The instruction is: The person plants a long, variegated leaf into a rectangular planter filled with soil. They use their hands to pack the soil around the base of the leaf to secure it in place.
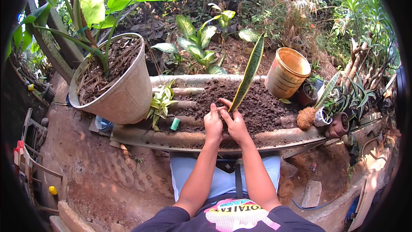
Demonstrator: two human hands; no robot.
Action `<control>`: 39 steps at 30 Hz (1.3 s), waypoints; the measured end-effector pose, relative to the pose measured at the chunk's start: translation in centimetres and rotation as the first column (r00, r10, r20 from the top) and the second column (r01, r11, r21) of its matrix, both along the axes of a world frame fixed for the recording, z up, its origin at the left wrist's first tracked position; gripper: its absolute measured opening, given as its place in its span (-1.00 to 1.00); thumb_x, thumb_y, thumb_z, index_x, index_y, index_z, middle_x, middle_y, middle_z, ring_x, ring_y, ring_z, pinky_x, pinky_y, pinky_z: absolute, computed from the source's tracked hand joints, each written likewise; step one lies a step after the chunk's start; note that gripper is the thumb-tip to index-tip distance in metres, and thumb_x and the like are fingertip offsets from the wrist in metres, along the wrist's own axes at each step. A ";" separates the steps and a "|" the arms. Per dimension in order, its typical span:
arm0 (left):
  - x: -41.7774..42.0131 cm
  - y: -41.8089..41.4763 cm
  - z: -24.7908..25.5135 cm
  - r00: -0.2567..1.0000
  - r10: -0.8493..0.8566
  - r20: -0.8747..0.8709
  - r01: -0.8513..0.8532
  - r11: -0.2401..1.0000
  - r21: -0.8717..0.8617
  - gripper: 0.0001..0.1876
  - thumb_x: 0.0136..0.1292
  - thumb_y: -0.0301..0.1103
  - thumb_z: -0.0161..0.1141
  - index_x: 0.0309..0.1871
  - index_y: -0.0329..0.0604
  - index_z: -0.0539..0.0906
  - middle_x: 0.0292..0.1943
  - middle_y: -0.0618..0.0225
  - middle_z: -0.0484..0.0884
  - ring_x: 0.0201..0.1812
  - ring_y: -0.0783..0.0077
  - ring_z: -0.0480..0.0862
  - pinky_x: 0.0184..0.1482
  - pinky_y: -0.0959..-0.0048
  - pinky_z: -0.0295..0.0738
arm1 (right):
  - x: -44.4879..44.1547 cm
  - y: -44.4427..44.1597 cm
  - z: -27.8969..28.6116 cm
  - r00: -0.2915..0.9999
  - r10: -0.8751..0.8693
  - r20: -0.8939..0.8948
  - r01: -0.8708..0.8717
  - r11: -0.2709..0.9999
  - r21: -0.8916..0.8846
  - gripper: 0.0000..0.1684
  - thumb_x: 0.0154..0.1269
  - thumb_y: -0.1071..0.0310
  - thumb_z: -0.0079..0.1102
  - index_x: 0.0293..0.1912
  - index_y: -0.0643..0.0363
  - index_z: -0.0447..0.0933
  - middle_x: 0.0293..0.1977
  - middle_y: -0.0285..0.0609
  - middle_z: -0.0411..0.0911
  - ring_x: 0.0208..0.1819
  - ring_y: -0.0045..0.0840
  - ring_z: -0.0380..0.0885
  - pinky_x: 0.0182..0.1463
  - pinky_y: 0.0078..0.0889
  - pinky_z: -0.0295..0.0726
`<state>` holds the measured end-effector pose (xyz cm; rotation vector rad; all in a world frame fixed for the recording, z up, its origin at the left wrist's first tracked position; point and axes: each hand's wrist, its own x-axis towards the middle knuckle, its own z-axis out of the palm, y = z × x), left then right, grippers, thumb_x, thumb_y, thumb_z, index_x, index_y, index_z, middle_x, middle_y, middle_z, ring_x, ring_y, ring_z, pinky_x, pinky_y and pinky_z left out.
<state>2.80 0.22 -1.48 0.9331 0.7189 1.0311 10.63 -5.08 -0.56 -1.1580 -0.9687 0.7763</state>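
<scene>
A snake plant leaf [248, 74] with yellow edges stands tilted over a heap of dark soil [206, 98]. Its lower end is between the thumb and fingers of my right hand [235, 125]. My left hand [213, 125] is close beside it, thumb up, fingers reaching toward the leaf's base; whether they grip it is hidden. The soil lies on a corrugated sheet tabletop [138, 135] in front of me. Left of my hands are a spool of green thread [175, 124] and a cutting with pale variegated leaves [161, 101].
A large pot [124, 93] holding a broad-leaved plant stands at the table's left. Toward the right are a yellowish plastic bucket [286, 82], a fibre-wrapped ball [306, 118] with a leaf, and several small potted plants. A stone block [311, 194] lies on the ground at lower right.
</scene>
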 end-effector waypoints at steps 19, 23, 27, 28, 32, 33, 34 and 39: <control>2.3 -3.1 1.1 0.999 -0.016 -0.030 0.016 1.000 0.002 -0.19 0.56 0.35 -0.38 0.64 -0.04 0.04 0.48 0.00 0.18 0.46 0.21 0.23 0.53 0.19 0.04 | -0.1 -0.2 0.4 0.912 -0.364 -0.189 0.359 0.931 -0.061 -0.90 0.35 0.51 0.13 -0.26 0.30 0.61 -0.33 -0.25 0.65 -0.27 -0.65 0.57 -0.15 -0.51 0.56; 2.1 -1.3 -1.1 0.991 -0.023 0.132 0.030 0.998 -0.050 -0.23 0.60 0.25 -0.30 0.58 -0.22 0.10 0.32 0.09 0.41 0.32 0.27 0.45 0.39 0.24 0.35 | 0.2 -0.1 0.4 0.980 -0.200 -0.025 0.193 0.967 -0.163 -0.64 0.58 0.33 0.06 0.24 0.26 0.44 0.04 -0.16 0.58 0.09 -0.53 0.54 0.22 -0.44 0.49; 0.4 0.1 0.8 0.955 0.002 0.295 0.052 0.983 -0.174 -0.33 0.65 0.12 -0.32 0.47 -0.35 0.24 0.19 0.08 0.57 0.23 0.21 0.59 0.30 0.21 0.54 | -0.6 -0.8 2.2 0.996 0.042 0.075 -0.036 0.996 -0.082 -0.35 0.66 0.24 -0.11 0.56 0.19 -0.01 0.38 -0.02 0.29 0.41 -0.43 0.26 0.47 -0.32 0.24; 0.1 0.5 1.1 0.960 0.018 0.279 0.044 0.976 -0.214 -0.36 0.66 0.10 -0.31 0.42 -0.33 0.31 0.15 0.10 0.59 0.21 0.21 0.59 0.29 0.19 0.54 | -0.8 -0.7 2.2 0.993 0.029 0.113 -0.022 0.998 -0.062 -0.39 0.64 0.18 -0.05 0.49 0.23 0.10 0.28 0.03 0.41 0.36 -0.37 0.36 0.41 -0.29 0.32; -1.0 0.8 2.0 0.945 0.024 0.326 0.087 0.942 -0.324 -0.34 0.63 0.18 -0.26 0.43 -0.23 0.34 0.10 0.20 0.57 0.15 0.28 0.59 0.26 0.18 0.52 | -0.6 -0.6 2.9 0.987 0.025 0.158 -0.012 0.997 -0.082 -0.53 0.49 0.15 0.25 0.20 0.28 0.52 -0.03 -0.10 0.66 0.10 -0.46 0.60 0.22 -0.36 0.51; -1.0 0.3 2.7 0.947 0.016 0.322 0.096 0.939 -0.330 -0.33 0.62 0.19 -0.26 0.44 -0.23 0.34 0.10 0.22 0.56 0.14 0.30 0.59 0.26 0.18 0.51 | -0.7 -0.5 2.8 0.998 0.005 0.068 -0.001 0.998 -0.058 -0.57 0.44 0.18 0.32 0.11 0.27 0.56 -0.09 -0.16 0.67 0.03 -0.52 0.61 0.18 -0.41 0.53; -0.8 0.0 3.0 0.948 0.008 0.317 0.104 0.936 -0.337 -0.32 0.62 0.20 -0.26 0.45 -0.22 0.33 0.10 0.24 0.55 0.14 0.31 0.59 0.25 0.19 0.51 | -0.7 -0.5 2.4 1.000 -0.013 -0.023 0.012 0.999 -0.036 -0.61 0.38 0.20 0.39 0.03 0.27 0.61 -0.15 -0.22 0.68 -0.03 -0.58 0.61 0.13 -0.45 0.54; 0.7 -1.1 2.2 0.947 -0.010 0.320 0.113 0.946 -0.305 -0.31 0.63 0.17 -0.27 0.51 -0.25 0.23 0.09 0.27 0.54 0.13 0.36 0.57 0.26 0.26 0.48 | -1.7 -0.4 2.7 0.969 -0.104 -0.224 0.122 0.990 0.069 -0.78 0.28 0.35 0.48 -0.16 0.23 0.64 -0.20 -0.35 0.64 -0.19 -0.70 0.55 -0.03 -0.54 0.54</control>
